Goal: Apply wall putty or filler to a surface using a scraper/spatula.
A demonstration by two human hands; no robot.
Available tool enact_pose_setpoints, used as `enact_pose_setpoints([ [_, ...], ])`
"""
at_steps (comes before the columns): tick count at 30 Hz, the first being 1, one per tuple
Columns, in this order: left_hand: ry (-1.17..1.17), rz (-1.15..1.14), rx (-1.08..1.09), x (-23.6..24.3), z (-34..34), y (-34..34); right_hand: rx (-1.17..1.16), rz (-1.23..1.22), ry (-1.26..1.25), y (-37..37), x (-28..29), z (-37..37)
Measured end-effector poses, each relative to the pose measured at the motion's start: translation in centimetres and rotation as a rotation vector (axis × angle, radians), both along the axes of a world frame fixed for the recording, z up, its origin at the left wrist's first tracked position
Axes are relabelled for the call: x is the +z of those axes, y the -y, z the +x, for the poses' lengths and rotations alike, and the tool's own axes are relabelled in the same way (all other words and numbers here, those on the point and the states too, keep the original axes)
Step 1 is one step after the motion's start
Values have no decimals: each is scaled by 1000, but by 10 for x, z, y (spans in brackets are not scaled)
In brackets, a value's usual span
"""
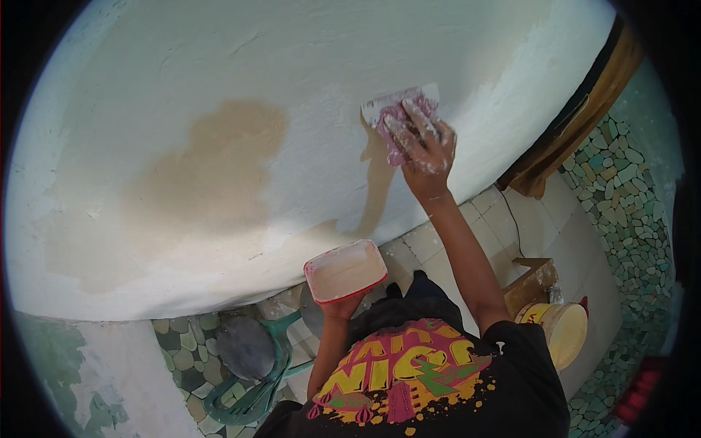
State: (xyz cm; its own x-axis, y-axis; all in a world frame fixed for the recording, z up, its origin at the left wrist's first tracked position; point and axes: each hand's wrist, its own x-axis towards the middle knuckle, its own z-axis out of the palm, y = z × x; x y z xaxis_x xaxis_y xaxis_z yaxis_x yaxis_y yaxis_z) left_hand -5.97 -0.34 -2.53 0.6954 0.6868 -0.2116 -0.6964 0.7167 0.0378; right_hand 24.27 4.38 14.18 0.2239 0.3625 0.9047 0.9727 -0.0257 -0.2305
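Note:
My right hand [423,146], its fingers smeared white, presses a putty knife [400,102] with a wide pale blade and a pink-purple grip against the wall. The wall [321,131] is pale and coated in whitish filler, rough in places. Low in front of my body, my left hand [342,306] supports a shallow rectangular tub [346,270] from below. That tub has a red rim and whitish residue inside; most of the left fingers are hidden beneath it.
Below left stand a green plastic chair [272,365] and a dark round stool top [244,347]. A yellowish bucket [566,332] sits at right beside a wooden box [529,285]. A brown curtain-like cloth [569,131] hangs at the wall's right end; a thin cable [515,219] crosses the tiles.

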Motion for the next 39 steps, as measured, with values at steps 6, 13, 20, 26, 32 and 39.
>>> enact_pose_setpoints([
  [6,16,60,-33,-5,0,-3,47,-94,-28,14,-49,-2],
  [13,-53,-2,-29,0,9,-1,51,39,50,7,-22,6],
  [20,-2,15,-38,-2,14,3,87,-98,-1,13,-74,6],
  [26,70,-8,-34,-15,10,0,98,-67,-77,28,-22,-24],
  [32,-10,84,-46,-21,14,0,51,-46,-24,-2,53,-36],
  [39,-74,91,15,-15,11,6,6,-254,-70,17,-2,-54],
])
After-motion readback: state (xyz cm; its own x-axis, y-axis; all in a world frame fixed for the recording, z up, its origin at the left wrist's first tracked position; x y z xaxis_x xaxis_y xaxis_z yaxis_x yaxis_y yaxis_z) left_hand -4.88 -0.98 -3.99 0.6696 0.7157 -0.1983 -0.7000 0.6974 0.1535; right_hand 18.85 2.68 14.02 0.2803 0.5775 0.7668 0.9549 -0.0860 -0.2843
